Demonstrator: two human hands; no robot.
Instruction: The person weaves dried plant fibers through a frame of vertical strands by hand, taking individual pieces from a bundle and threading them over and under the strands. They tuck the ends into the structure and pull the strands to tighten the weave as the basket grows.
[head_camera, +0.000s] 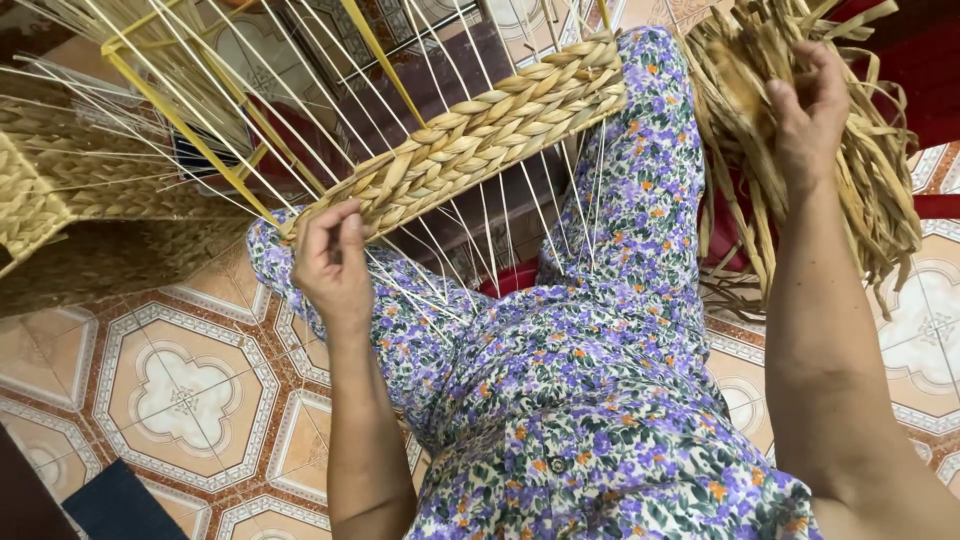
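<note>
A band of braided straw weaving (480, 135) runs across a frame of yellow rods and thin pale stakes (200, 130), resting over my knees in flowered purple trousers (600, 330). My left hand (330, 262) pinches the lower left end of the braid, fingers closed on it. My right hand (805, 115) reaches up into a bundle of loose dried straw strands (860, 170) at the upper right and has its fingers curled around some of them.
A finished woven basket (60, 220) lies at the left on the patterned tile floor (180, 390). A red plastic stool or chair (920, 90) shows behind the straw bundle. A dark blue object (120, 505) sits at the bottom left.
</note>
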